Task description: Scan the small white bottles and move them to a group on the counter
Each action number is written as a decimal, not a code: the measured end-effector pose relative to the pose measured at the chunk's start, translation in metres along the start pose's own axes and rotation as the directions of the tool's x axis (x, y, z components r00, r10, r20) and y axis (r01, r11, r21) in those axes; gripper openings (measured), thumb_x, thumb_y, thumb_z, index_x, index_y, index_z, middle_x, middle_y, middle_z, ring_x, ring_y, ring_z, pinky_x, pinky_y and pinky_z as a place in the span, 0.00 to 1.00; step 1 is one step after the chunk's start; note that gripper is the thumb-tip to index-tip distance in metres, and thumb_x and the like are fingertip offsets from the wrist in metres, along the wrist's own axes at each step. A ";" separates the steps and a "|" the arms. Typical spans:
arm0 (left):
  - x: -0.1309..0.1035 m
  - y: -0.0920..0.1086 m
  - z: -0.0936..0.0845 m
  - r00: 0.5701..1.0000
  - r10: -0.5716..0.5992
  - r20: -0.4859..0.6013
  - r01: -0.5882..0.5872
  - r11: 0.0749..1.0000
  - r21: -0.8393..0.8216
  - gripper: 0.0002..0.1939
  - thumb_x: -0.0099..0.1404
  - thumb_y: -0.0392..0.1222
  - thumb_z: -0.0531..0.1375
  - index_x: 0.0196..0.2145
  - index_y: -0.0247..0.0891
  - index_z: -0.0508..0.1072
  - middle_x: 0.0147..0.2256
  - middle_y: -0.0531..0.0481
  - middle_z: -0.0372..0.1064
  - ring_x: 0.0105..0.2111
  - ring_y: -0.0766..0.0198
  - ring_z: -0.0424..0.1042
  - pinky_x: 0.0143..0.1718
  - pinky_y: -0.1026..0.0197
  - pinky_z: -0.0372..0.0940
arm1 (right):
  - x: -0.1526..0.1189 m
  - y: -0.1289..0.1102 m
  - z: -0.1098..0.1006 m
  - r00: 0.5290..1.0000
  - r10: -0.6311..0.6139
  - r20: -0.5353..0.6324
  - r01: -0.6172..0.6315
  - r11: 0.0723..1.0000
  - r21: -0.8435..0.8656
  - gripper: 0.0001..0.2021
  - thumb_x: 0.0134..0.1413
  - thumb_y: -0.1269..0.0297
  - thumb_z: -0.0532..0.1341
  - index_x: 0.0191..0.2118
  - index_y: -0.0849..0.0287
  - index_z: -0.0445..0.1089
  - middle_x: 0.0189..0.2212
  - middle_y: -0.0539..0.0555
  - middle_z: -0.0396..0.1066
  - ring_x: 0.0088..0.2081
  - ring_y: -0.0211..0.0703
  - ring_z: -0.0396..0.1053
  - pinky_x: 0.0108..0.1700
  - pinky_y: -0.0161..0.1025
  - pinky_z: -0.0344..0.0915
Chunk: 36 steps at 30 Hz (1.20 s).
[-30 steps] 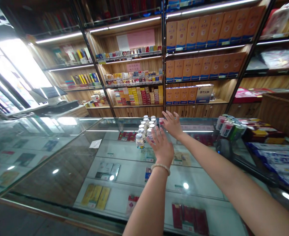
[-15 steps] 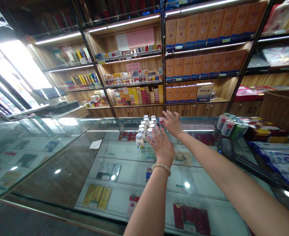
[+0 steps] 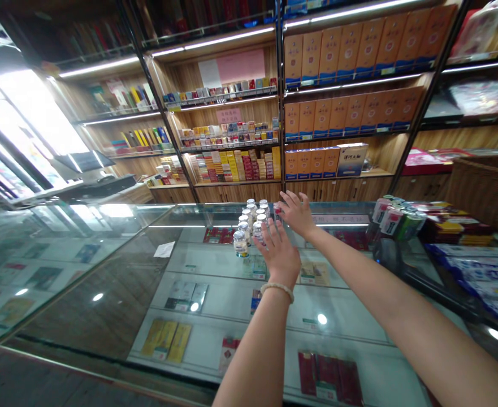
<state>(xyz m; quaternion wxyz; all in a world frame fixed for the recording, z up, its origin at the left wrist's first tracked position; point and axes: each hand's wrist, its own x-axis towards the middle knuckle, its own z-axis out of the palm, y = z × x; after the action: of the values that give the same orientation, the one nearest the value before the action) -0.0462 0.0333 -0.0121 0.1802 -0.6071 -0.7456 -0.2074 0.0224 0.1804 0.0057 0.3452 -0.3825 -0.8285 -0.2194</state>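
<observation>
Small glass jars [image 3: 241,244] with silvery lids and pale contents stand upright in two close rows on the glass counter [image 3: 227,281]. My left hand [image 3: 279,254], a beaded bracelet [image 3: 277,289] round its wrist, is spread open at the right side of the front jars. It covers part of the nearest right jar; whether it touches cannot be made out. Farther back, my right hand [image 3: 297,213] has its fingers apart and slightly bent, right of the rear jars. By its fingertips is a small pinkish-red item [image 3: 277,210], mostly hidden.
A black handheld scanner [image 3: 388,257] stands right of my right forearm. Behind it are several cans [image 3: 390,220], with blue-white packs [image 3: 477,271] at far right. A white paper slip [image 3: 164,250] lies left of the jars. Stocked shelves [image 3: 232,182] line the wall.
Almost nothing differs. The view has shifted very slightly, while both hands and the jars keep the same places.
</observation>
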 end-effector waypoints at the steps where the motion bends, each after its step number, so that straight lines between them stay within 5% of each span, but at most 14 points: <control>1: 0.000 0.000 0.000 1.000 0.001 0.000 -0.001 1.000 -0.001 0.42 0.64 0.45 0.60 0.72 0.30 0.51 0.73 0.33 0.39 0.73 0.40 0.36 0.69 0.27 0.37 | 0.000 0.000 0.000 1.000 0.000 0.002 0.000 1.000 0.000 0.18 0.67 0.63 0.53 0.58 0.57 0.71 0.68 0.61 0.61 0.68 0.56 0.55 0.66 0.62 0.45; 10: 0.001 -0.001 -0.002 1.000 -0.010 0.019 0.010 0.999 -0.032 0.43 0.64 0.45 0.60 0.72 0.32 0.51 0.73 0.34 0.39 0.73 0.39 0.37 0.68 0.26 0.36 | -0.001 0.000 0.003 0.997 0.078 0.014 -0.077 0.997 -0.014 0.29 0.65 0.55 0.57 0.69 0.52 0.59 0.74 0.63 0.44 0.74 0.62 0.38 0.69 0.67 0.36; 19: 0.001 -0.001 -0.001 1.000 -0.010 0.009 0.010 1.000 -0.020 0.43 0.64 0.44 0.61 0.72 0.35 0.51 0.73 0.34 0.41 0.73 0.39 0.36 0.68 0.25 0.35 | -0.006 0.007 -0.002 0.994 0.071 0.084 -0.070 0.997 -0.015 0.29 0.68 0.50 0.53 0.71 0.48 0.54 0.74 0.62 0.42 0.74 0.63 0.37 0.68 0.72 0.33; 36: 0.004 0.008 -0.009 0.993 0.116 -0.032 -0.117 0.993 -0.031 0.43 0.65 0.48 0.62 0.72 0.37 0.50 0.74 0.35 0.39 0.73 0.38 0.35 0.68 0.26 0.31 | -0.077 0.047 -0.112 0.987 0.106 0.122 -0.091 0.988 -0.124 0.28 0.69 0.47 0.50 0.70 0.47 0.57 0.73 0.61 0.48 0.73 0.63 0.42 0.68 0.74 0.31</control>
<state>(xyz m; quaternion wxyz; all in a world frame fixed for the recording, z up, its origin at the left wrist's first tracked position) -0.0391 0.0332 -0.0016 0.1935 -0.6493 -0.7025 -0.2178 0.1403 0.1019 0.0277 0.2783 -0.4560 -0.8147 -0.2255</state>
